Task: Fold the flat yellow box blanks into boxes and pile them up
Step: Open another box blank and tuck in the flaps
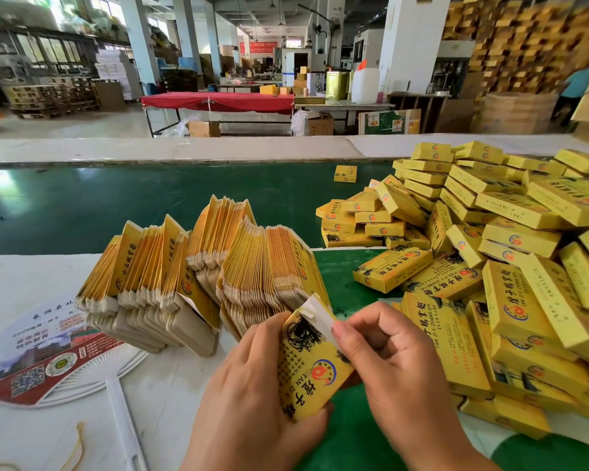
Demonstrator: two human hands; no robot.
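Observation:
My left hand [252, 396] grips a yellow box blank [306, 368] from below and from the left, holding it tilted above the table's near edge. My right hand [388, 362] pinches the white end flap [317, 317] at the blank's top between thumb and forefinger. A fanned stack of flat yellow blanks [198, 270] stands on edge just beyond my hands, left of centre. A large loose pile of folded yellow boxes [490, 266] covers the right side of the table.
A green conveyor belt [116, 205] runs across behind the stack, with one lone yellow box [345, 173] on it. A printed hand fan [45, 362] lies on the white table surface at the left. A rubber band [75, 450] lies near the bottom left corner.

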